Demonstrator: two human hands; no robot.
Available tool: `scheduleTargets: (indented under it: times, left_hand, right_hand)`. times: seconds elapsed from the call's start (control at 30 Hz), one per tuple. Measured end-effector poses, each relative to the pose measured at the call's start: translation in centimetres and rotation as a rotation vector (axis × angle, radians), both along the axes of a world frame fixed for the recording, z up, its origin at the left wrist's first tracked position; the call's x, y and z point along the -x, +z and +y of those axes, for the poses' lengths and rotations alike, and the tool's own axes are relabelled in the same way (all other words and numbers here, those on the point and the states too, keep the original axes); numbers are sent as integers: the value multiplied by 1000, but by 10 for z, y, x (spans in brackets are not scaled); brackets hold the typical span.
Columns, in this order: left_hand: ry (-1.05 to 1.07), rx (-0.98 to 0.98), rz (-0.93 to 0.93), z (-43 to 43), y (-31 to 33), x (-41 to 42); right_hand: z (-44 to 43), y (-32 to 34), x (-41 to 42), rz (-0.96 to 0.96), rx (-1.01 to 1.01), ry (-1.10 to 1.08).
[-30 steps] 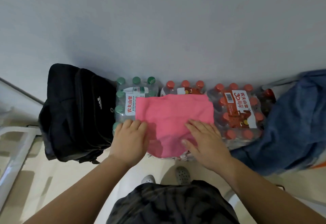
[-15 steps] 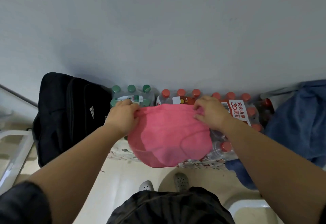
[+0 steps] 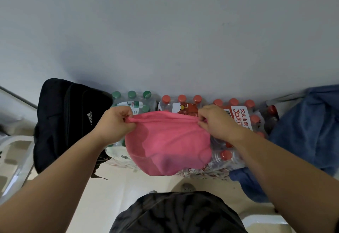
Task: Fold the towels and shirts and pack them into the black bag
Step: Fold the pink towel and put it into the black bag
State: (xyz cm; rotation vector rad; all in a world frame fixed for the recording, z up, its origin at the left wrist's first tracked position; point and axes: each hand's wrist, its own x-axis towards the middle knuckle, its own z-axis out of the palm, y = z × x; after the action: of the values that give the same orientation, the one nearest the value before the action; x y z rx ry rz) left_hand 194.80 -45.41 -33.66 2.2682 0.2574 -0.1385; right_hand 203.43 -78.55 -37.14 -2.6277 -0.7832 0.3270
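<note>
A pink towel [image 3: 168,144] hangs folded in front of me, held up by its top edge over the bottle packs. My left hand [image 3: 117,122] grips the towel's left top corner and my right hand [image 3: 214,120] pinches its right top corner, so the edge is stretched between them. The black bag [image 3: 62,122] stands upright against the wall at the left, just beside my left hand. A blue garment [image 3: 308,135] lies heaped at the right.
Shrink-wrapped packs of water bottles stand along the grey wall, green-capped [image 3: 132,102] at the left and red-capped [image 3: 236,111] at the right. A white frame [image 3: 16,159] is at the far left. My feet show on the pale floor [image 3: 117,186] below.
The towel lay flat on the bottle packs under both hands; now both hands hold its far edge and have lifted it, so it hangs down folded.
</note>
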Motion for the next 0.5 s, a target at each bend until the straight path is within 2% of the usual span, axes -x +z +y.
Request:
scheduleTargets:
  times: [0.1, 0.23, 0.4, 0.5]
  left_hand:
    - [26, 53, -30, -9, 7, 9]
    - [81, 9, -58, -14, 15, 23]
    - [145, 8, -149, -20, 30, 38]
    - [182, 87, -185, -21, 38, 45]
  right_hand:
    - [-8, 0, 4, 77, -75, -28]
    - [-24, 10, 4, 280, -257, -64]
    - [-43, 30, 7, 403, -264, 15]
    - [-48, 47, 11, 419, -281, 24]
